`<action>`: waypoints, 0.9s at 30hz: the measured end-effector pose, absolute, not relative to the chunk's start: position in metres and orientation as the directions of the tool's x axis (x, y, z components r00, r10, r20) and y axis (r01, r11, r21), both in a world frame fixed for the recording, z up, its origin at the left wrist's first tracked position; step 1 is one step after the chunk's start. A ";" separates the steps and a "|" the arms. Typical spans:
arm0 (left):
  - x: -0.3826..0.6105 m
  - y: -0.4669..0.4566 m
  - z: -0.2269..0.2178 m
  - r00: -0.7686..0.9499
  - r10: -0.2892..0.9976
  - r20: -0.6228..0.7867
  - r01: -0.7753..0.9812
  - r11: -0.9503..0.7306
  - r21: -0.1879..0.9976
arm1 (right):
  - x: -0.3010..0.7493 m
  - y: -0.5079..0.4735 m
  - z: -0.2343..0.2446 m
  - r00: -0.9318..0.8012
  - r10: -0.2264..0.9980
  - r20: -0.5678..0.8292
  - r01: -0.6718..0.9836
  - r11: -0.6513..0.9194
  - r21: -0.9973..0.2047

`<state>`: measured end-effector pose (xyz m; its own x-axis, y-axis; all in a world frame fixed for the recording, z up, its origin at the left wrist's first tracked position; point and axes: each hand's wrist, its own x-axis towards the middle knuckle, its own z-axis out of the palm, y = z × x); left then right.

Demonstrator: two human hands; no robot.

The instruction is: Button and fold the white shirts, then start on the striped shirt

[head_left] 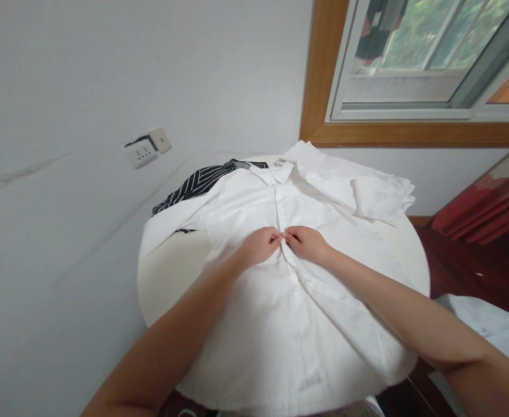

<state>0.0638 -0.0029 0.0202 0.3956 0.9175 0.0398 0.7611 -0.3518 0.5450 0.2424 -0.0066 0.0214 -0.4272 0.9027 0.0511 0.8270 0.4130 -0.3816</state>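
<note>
A white shirt (280,324) lies face up on a round white table (167,278), collar (276,172) at twelve o'clock and hem hanging over the edge at six. It covers most of the tabletop, leaving bare surface at about nine o'clock.

Both hands meet at the middle of the shirt, on its front strip. The left hand (260,245) comes in from seven o'clock and the right hand (307,242) from four o'clock. Each has thumb and fingertips pinched shut on the cloth edge, and the two sets of fingertips touch. A small pale thing sits between them, too small to make out.

A faint grey patch (311,382) shows through the fabric near the hem. It may be a label, but nothing on it can be read.

A black-and-white striped garment (197,185) lies partly under the shirt's sleeve at ten o'clock. More white folded cloth (367,185) is stacked at two o'clock.

A wall socket (140,153) sits on the wall beyond the striped garment, and its markings are too small to read. A wood-framed window (411,58) is at one o'clock.
</note>
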 end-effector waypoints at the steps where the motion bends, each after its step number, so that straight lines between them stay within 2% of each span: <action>1: 0.064 -0.003 0.019 0.397 0.916 0.057 0.758 -0.362 0.542 | 0.242 -0.007 0.020 -0.420 0.905 0.059 0.833 0.411 -0.370; 9: 0.066 -0.005 0.020 0.446 0.858 0.255 0.803 -0.509 0.310 | 0.242 -0.008 0.022 -0.415 0.897 0.150 0.831 0.441 -0.340; 14: 0.055 0.006 0.014 0.355 0.852 0.384 0.860 -0.459 0.223 | 0.262 0.006 0.026 -0.356 0.901 0.249 0.874 0.415 -0.253; 17: 0.050 0.010 0.003 0.348 0.866 0.359 0.888 -0.427 0.169 | 0.270 0.013 0.020 -0.278 0.919 0.280 0.917 0.340 -0.206; 22: 0.050 0.011 -0.005 0.353 0.906 0.233 0.918 -0.384 0.101 | 0.269 0.015 0.006 -0.230 0.965 0.122 0.956 0.248 -0.159; 27: 0.049 0.016 0.000 0.351 0.913 0.209 0.918 -0.379 0.113 | 0.267 0.025 0.007 -0.230 0.972 0.040 0.962 0.234 -0.144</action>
